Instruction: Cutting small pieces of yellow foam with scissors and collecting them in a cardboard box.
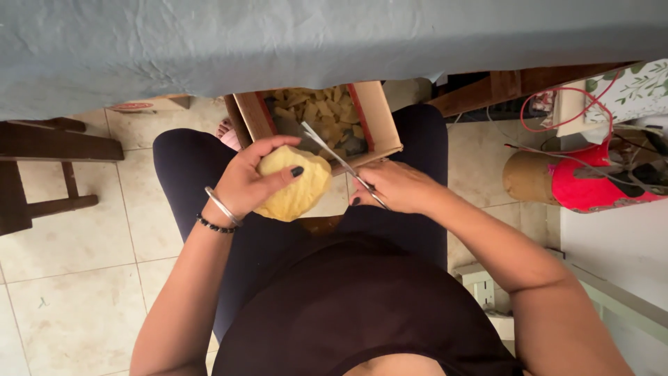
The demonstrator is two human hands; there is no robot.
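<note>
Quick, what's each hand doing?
Left hand: closed around a yellow sponge piece.
Right hand: closed on scissors.

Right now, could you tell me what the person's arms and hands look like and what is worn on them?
Both arms are bare, with no sleeves showing. The left hand has dark polished nails; its wrist wears a silver bangle and a dark beaded bracelet. The right hand also has dark nail polish, and nothing shows on its wrist.
</note>
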